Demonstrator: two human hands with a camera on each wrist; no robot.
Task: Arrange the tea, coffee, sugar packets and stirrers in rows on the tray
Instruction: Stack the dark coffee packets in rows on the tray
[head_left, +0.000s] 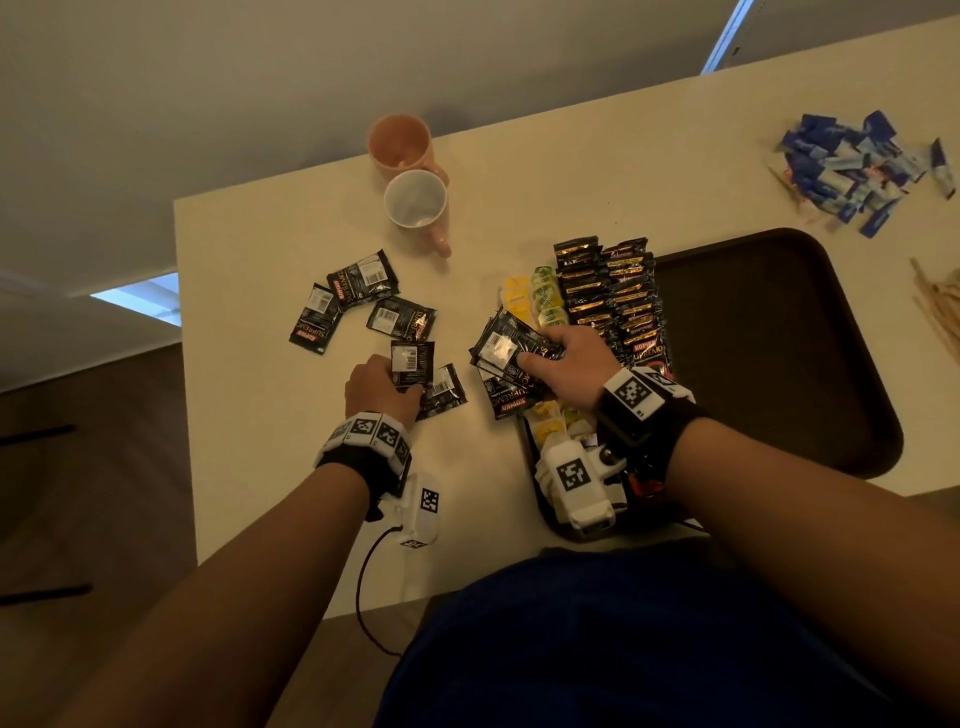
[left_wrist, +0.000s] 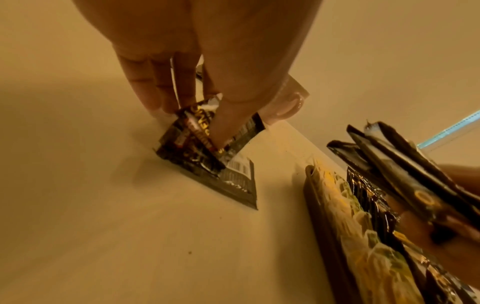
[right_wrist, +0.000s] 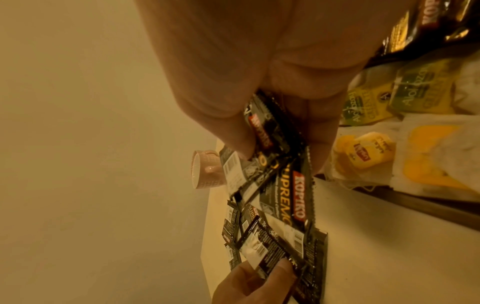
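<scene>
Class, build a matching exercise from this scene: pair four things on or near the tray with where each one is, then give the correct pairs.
Things:
1. blue sugar packets
2. pink mug
3. tea bags
4. coffee sachet stack

Places:
A. in the right hand
B. along the left edge of the tray
C. heaped at the table's far right
D. far side of the table, lying beside the white mug

Pairs: 1-C, 2-D, 3-B, 4-A

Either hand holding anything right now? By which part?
Left hand pinches one coffee packet by its near end. Right hand grips a fanned bunch of coffee packets by one end.
</scene>
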